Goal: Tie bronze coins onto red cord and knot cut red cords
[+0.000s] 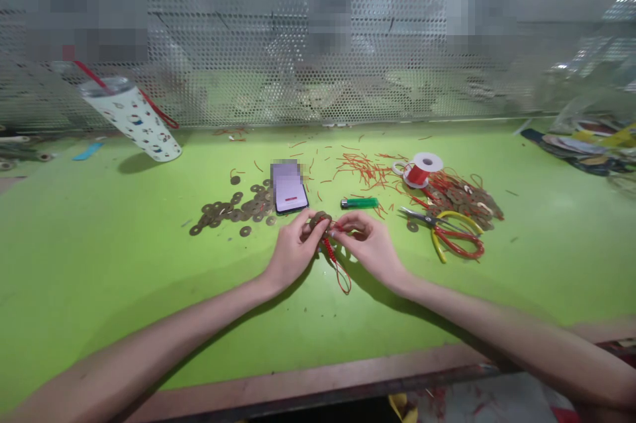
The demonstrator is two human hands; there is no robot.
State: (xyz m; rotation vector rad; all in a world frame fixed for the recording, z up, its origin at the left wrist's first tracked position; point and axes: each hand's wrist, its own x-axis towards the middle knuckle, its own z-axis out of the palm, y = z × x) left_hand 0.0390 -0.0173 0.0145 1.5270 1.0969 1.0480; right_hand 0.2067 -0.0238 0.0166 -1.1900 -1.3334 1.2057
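Observation:
My left hand (295, 244) pinches a few round bronze-coloured coins (322, 219) that have holes in their middles. From them a braided red cord (330, 250) hangs down and ends in a loop (344, 280) near the green tabletop. Close beside it, my right hand (370, 247) has thumb and fingertips pressed together on a thin red cord (336, 227) at the coins' right side. Just beyond my hands lie a phone (291, 194) with a lit screen and a green lighter (360, 203).
Loose coins (233, 211) lie to the left. On the right are scissors (447, 231), a spool of red cord (422, 170), a pile of corded coins (464, 201) and red cord scraps (365, 170). A patterned tumbler (142, 121) stands before a perforated metal screen (223, 45).

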